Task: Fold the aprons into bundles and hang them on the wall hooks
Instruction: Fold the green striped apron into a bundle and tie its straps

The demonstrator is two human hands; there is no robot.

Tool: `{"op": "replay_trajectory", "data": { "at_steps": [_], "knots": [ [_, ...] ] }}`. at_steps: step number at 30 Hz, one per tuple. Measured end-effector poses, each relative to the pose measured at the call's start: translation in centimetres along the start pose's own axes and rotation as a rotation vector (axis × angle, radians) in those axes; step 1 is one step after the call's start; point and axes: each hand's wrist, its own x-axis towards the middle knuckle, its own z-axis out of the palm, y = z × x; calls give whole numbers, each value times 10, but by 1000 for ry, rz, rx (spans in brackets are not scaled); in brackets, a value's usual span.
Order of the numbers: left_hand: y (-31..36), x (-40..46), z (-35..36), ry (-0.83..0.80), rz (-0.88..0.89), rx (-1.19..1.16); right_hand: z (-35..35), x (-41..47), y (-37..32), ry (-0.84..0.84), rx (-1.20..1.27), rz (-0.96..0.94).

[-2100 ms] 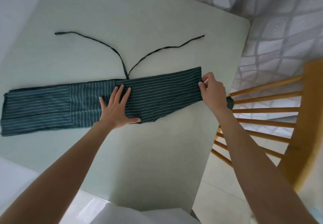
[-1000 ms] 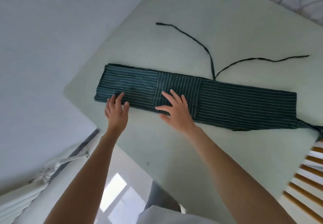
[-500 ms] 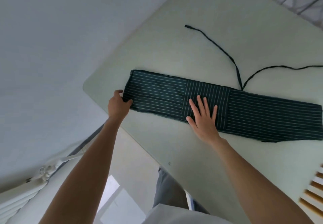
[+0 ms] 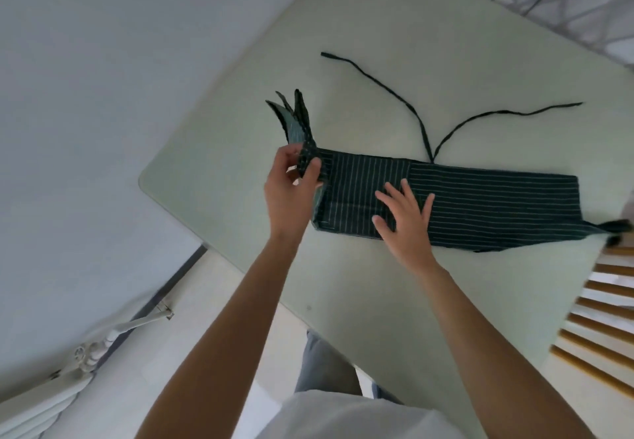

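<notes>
While left hand (image 4: 291,184) pinches apron (image 4: 480,212) end upright | right hand (image 4: 404,212) flat on stripes

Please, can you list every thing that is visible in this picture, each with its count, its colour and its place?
apron: one, dark green with thin pale stripes, folded into a long band across the table, its left end lifted
apron ties: two, dark, spread on the table behind the band
table: one, pale green, centre of the view
wooden chair: one, yellow-brown slats, right edge
white rack: one, partly seen, lower left on the floor
wall: pale grey, left
left hand: one, pinches the lifted left end of the apron
right hand: one, fingers spread flat, presses on the middle of the band
</notes>
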Motion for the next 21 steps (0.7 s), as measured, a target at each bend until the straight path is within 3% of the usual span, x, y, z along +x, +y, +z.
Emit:
{"op": "replay_trajectory", "data": {
  "at_steps": [3, 6, 9, 11, 13, 15, 18, 21],
  "knots": [
    [12, -23, 64, -106, 72, 32, -38, -33, 46, 218, -207, 156],
    [20, -56, 139, -243, 138, 93, -67, -64, 105, 134, -367, 336],
    [12, -88, 204, -367, 168, 154, -86, -85, 140, -40, -53, 307],
    [-3, -107, 242, -456, 164, 197, -103, -99, 151, 78, 174, 329],
    [-23, -123, 275, -528, 137, 252, -123, -113, 165, 311, 140, 392],
    [-47, -131, 294, -608, 90, 326, -136, -119, 183, 419, 96, 427],
    [-75, -139, 303, -776, 95, 526, -148, -117, 207, 396, 131, 490],
    [-81, -133, 278, -683, 321, 590, -154, -104, 215, 351, 144, 511]
  ]
}}
